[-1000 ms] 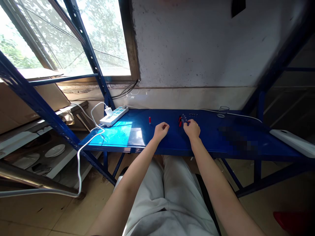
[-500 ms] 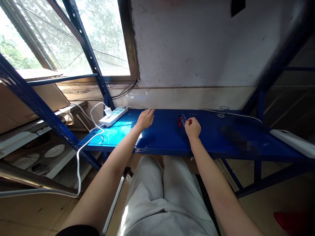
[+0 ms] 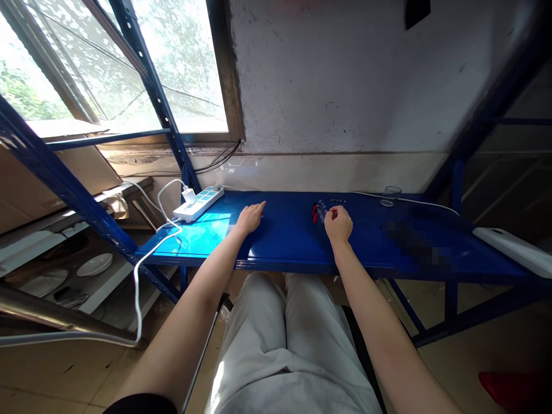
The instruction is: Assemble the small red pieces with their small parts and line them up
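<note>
I sit at a blue metal shelf (image 3: 293, 247). My left hand (image 3: 249, 218) lies on it, knuckles up. Its fingers are drawn together around a small red piece (image 3: 261, 214), of which only a sliver shows. My right hand (image 3: 338, 224) is curled closed to the right. Its fingertips are pinched at the edge of a cluster of small red and clear pieces (image 3: 318, 211). What the pinch holds is hidden. A short row of tiny dark pieces (image 3: 338, 200) sits just behind the cluster.
A white power strip (image 3: 198, 202) with a plugged charger and a looping white cable (image 3: 138, 270) sits at the shelf's left end. A small glass (image 3: 390, 195) stands at the back right, and a white flat device (image 3: 513, 248) lies far right. Blue rack uprights (image 3: 64, 184) and plates (image 3: 95, 264) are on the left.
My left hand went from the shelf's middle out to the left and opened flat. It has since drawn back a little and closed around the red piece. The right hand barely moved.
</note>
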Action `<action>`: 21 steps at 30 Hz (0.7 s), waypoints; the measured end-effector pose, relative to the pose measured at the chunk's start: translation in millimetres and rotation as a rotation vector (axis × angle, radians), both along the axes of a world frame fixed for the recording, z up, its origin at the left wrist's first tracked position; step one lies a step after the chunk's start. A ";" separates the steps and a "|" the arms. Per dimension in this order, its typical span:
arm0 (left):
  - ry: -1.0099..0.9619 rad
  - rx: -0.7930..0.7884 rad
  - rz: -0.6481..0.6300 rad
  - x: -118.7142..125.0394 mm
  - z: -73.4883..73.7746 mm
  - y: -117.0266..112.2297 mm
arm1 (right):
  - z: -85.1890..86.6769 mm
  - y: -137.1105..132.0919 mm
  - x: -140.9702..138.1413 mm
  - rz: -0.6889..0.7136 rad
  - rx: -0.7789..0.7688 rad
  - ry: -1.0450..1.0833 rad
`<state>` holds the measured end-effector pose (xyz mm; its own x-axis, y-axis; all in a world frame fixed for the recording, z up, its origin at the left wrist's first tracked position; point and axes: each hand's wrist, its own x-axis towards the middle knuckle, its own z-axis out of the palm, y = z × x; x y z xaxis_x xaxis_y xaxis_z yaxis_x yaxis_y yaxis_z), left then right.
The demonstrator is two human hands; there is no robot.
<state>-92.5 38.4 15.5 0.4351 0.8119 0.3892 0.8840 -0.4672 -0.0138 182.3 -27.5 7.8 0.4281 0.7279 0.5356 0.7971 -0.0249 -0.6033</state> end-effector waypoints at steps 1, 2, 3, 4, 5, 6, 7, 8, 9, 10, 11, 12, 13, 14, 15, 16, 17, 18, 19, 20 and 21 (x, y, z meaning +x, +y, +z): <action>-0.016 -0.009 0.007 0.5 -0.2 0.5 | 0.5 -0.6 -0.2 0.002 0.006 0.004; -0.033 -0.015 0.017 1.0 -0.4 1.3 | 0.9 -1.0 -0.4 0.004 0.013 0.009; -0.045 -0.020 0.025 1.5 -0.6 2.2 | 1.1 -1.2 -0.5 0.003 0.017 0.014; -0.053 -0.023 0.032 2.0 -0.9 3.2 | 1.0 -1.2 -0.5 0.000 0.017 0.019; -0.056 -0.026 0.036 2.5 -1.1 4.0 | 0.7 -0.8 -0.4 -0.004 0.017 0.024; -0.054 -0.028 0.036 3.0 -1.3 4.6 | 0.0 0.0 -0.2 -0.006 0.021 0.030; -0.050 -0.030 0.033 3.5 -1.4 4.8 | -1.1 1.1 0.2 -0.005 0.033 0.037; -0.046 -0.032 0.030 4.1 -1.2 4.6 | -2.4 2.5 0.8 -0.001 0.055 0.046; -0.046 -0.035 0.029 4.8 -0.9 4.0 | -3.8 4.1 1.5 0.006 0.088 0.057; -0.055 -0.036 0.029 5.8 -0.5 3.1 | -5.3 5.7 2.3 0.015 0.128 0.068; -0.076 -0.036 0.031 7.0 -0.1 2.1 | -6.8 7.3 3.2 0.025 0.170 0.077; -0.113 -0.036 0.036 8.7 0.4 0.9 | -8.0 8.6 4.0 0.032 0.209 0.083; -0.168 -0.034 0.043 10.8 0.6 -0.3 | -9.1 9.6 4.5 0.038 0.243 0.084; -0.244 -0.029 0.052 13.4 0.7 -1.4 | -9.9 10.2 4.8 0.044 0.274 0.080; -0.341 -0.025 0.061 16.7 0.6 -2.6 | -10.5 10.4 4.5 0.051 0.301 0.071; -0.460 -0.017 0.066 20.6 0.3 -3.8 | -10.8 10.3 3.6 0.065 0.326 0.054; -0.602 -0.010 0.065 25.1 -0.3 -5.1 | -11.0 9.9 2.0 0.091 0.350 0.026; -0.759 -0.007 0.050 30.2 -0.9 -6.6 | -11.0 9.3 -0.4 0.134 0.370 -0.015; -0.927 -0.010 0.027 35.7 -1.5 -8.4 | -10.9 8.5 -3.5 0.192 0.387 -0.068; -1.090 -0.032 -0.004 41.7 -2.2 -10.3 | -10.6 7.7 -7.2 0.259 0.399 -0.130; -1.237 -0.063 -0.033 47.8 -2.9 -12.5 | -10.3 6.9 -11.3 0.331 0.404 -0.196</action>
